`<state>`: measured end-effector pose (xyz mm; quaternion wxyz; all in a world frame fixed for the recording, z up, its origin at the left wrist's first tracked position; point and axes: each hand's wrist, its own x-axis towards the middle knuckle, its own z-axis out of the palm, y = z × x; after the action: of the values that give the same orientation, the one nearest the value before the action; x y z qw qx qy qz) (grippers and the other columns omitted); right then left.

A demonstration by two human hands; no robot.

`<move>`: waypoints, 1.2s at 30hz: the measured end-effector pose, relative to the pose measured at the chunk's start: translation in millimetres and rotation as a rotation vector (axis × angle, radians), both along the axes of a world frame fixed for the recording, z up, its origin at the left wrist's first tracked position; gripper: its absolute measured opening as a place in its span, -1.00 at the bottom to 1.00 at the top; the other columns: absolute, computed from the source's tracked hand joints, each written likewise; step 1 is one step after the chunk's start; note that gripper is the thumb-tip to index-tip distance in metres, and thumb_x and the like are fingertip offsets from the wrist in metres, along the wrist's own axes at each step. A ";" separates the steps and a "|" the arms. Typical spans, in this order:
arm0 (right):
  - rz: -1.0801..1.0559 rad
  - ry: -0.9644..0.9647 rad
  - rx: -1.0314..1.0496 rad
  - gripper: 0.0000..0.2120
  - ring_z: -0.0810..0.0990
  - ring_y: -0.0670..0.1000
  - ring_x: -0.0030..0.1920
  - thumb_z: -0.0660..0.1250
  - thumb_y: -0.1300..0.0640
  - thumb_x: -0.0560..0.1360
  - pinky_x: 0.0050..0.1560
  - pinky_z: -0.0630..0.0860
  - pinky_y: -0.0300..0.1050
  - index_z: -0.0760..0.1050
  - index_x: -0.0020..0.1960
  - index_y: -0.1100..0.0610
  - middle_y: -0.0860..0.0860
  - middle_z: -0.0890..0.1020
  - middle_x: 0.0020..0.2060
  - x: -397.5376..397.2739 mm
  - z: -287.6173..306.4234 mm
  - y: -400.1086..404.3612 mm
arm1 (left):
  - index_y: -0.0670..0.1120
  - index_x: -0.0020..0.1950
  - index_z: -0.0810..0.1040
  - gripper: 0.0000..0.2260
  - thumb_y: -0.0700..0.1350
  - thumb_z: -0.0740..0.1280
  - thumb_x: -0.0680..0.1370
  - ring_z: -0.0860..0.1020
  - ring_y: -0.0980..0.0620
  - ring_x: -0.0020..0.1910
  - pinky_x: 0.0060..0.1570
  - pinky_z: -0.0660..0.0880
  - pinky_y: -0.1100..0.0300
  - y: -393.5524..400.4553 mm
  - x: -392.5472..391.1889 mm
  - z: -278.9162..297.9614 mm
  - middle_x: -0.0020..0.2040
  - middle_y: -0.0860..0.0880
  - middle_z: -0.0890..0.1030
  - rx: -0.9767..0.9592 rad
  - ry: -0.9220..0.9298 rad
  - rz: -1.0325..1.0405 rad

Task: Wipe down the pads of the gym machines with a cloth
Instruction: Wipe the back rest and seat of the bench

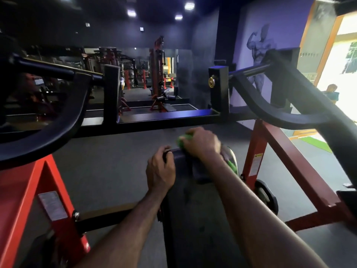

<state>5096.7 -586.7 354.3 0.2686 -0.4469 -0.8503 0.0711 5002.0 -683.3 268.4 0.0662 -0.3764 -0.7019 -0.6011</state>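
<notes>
A long black pad (pixel 195 215) of a red-framed machine runs away from me at the centre bottom. My left hand (pixel 160 171) grips the pad's left edge near its far end. My right hand (pixel 202 143) presses a green cloth (pixel 182 141) onto the far end of the pad; the hand is blurred. More green cloth (pixel 231 164) shows under my right wrist, on the pad's right side.
Red frame legs (pixel 270 157) stand to the right and a red frame (pixel 29 194) to the left. Curved black lever arms (pixel 58 120) and a black crossbar (pixel 164 117) span ahead at chest height. Grey floor lies around. A person (pixel 331 91) sits at the far right by the bright doorway.
</notes>
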 end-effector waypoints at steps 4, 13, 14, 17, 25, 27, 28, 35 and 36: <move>0.133 -0.068 -0.032 -0.71 0.69 0.10 0.11 0.37 -0.29 0.52 0.07 0.62 -0.01 0.65 0.17 -0.23 -0.03 0.72 0.12 12.2 6.0 5.3 | 0.03 0.38 0.52 -0.52 0.07 0.10 0.52 0.59 -0.15 0.13 0.12 0.51 -0.02 -4.2 2.2 1.9 0.14 -0.08 0.67 -0.019 -0.025 -0.015; 0.157 0.038 0.009 -0.59 0.68 0.10 0.12 0.37 -0.39 0.47 0.12 0.62 0.02 0.58 0.27 -0.32 -0.07 0.72 0.14 17.9 -14.2 9.5 | 0.02 0.11 0.65 -0.67 0.02 0.14 0.54 0.61 -0.02 0.01 0.02 0.55 0.03 -5.8 3.4 4.6 0.02 0.03 0.70 -0.023 -0.004 -0.016; 0.144 0.046 -0.025 -0.61 0.68 0.09 0.12 0.37 -0.40 0.47 0.11 0.62 0.03 0.58 0.26 -0.35 -0.08 0.72 0.14 27.4 -8.1 18.5 | 0.01 0.08 0.66 -0.68 0.02 0.14 0.55 0.60 0.02 -0.04 -0.03 0.56 0.05 -6.0 3.4 4.2 -0.01 0.04 0.69 -0.017 0.000 -0.019; -0.103 0.185 -0.209 -0.65 0.66 0.14 0.13 0.45 -0.28 0.45 0.13 0.59 0.00 0.64 0.21 -0.26 0.01 0.72 0.15 45.1 3.7 46.2 | 0.02 0.08 0.68 -0.68 0.01 0.15 0.55 0.59 0.09 -0.07 -0.08 0.55 0.12 -6.8 4.5 6.6 -0.03 0.08 0.69 -0.002 -0.004 -0.022; -0.075 0.474 -0.067 -0.65 0.67 0.05 0.11 0.39 -0.23 0.51 0.19 0.57 0.06 0.59 0.29 -0.27 -0.12 0.72 0.13 51.4 -30.4 22.6 | 0.02 0.09 0.68 -0.64 0.07 0.13 0.51 0.63 -0.04 -0.03 -0.05 0.55 0.07 -8.6 -0.7 5.2 -0.01 0.03 0.71 -0.015 0.011 0.020; -0.233 0.745 -0.218 -0.65 0.64 0.05 0.15 0.35 -0.20 0.55 0.17 0.50 -0.02 0.57 0.33 -0.24 -0.11 0.70 0.15 65.1 -43.5 31.6 | 0.02 0.08 0.68 -0.65 0.05 0.14 0.51 0.62 -0.05 -0.03 -0.06 0.54 0.08 -7.5 0.7 4.7 -0.01 0.01 0.71 -0.015 0.019 0.015; -0.275 0.846 -0.242 -0.65 0.62 0.04 0.16 0.33 -0.17 0.59 0.12 0.44 -0.08 0.55 0.36 -0.21 -0.09 0.68 0.17 66.8 -52.9 27.3 | 0.02 0.08 0.68 -0.65 0.05 0.14 0.51 0.62 -0.06 -0.03 -0.05 0.54 0.08 -7.5 0.3 4.1 -0.01 0.01 0.71 -0.011 0.019 0.016; -0.523 1.041 -0.538 -0.69 0.56 0.08 0.00 0.30 -0.16 0.63 0.06 0.37 -0.11 0.63 0.29 -0.09 0.02 0.71 0.08 105.2 -120.0 8.4 | 0.03 0.08 0.68 -0.65 0.04 0.14 0.50 0.64 -0.13 -0.02 -0.06 0.54 0.02 -4.7 -1.9 -1.9 -0.03 -0.02 0.72 0.002 0.035 0.026; -0.459 1.031 -0.526 -0.70 0.55 0.05 -0.01 0.32 -0.19 0.61 0.07 0.38 -0.11 0.64 0.25 -0.11 -0.02 0.70 0.01 106.0 -109.0 16.0 | 0.03 0.08 0.68 -0.65 0.04 0.14 0.50 0.64 -0.14 -0.02 -0.06 0.54 0.02 -3.6 -0.6 -1.0 -0.03 -0.03 0.72 0.009 0.036 0.021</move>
<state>5202.7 -570.7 245.2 0.5340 -0.5776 -0.4477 0.4251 5001.3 -686.9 267.4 0.0868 -0.3793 -0.7017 -0.5968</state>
